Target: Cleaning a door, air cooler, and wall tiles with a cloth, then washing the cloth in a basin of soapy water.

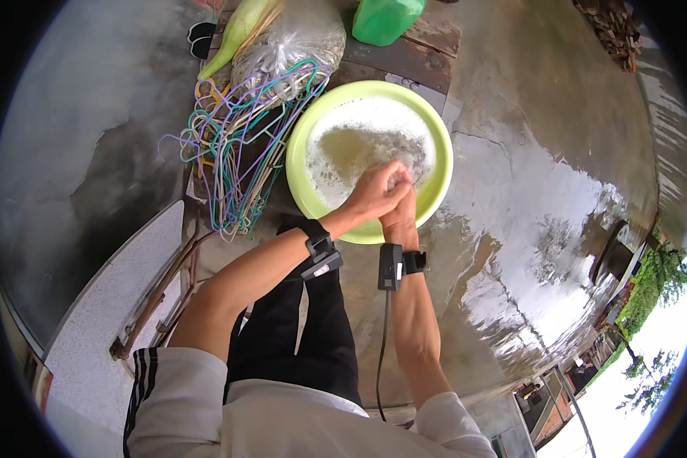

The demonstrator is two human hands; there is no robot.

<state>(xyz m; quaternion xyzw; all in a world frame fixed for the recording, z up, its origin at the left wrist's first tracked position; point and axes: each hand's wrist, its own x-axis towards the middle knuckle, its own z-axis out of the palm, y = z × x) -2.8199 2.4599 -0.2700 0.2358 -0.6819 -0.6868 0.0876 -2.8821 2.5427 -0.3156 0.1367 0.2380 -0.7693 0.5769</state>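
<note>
A yellow-green plastic basin [303, 193] holds cloudy brownish water [343, 150] with white foam [366, 112] around it. Over its near right part my two hands are pressed together. My left hand [374, 192] is closed, its fingers curled across the right one. My right hand [401, 214] is closed too, partly covered by the left. Just beyond them lies a greyish, blurred patch in the foam, which may be wet cloth or splashing water. What the fingers hold is hidden. Each wrist wears a black strap with a small box.
Left of the basin are many-coloured clothes hangers [240, 145], a filled clear plastic bag [298, 53] and a long green gourd [235, 37]. A green plastic container [385, 19] stands behind on the wooden bench [427, 61]. At lower left is a speckled white seat [111, 305]. Wet concrete [527, 206] surrounds this.
</note>
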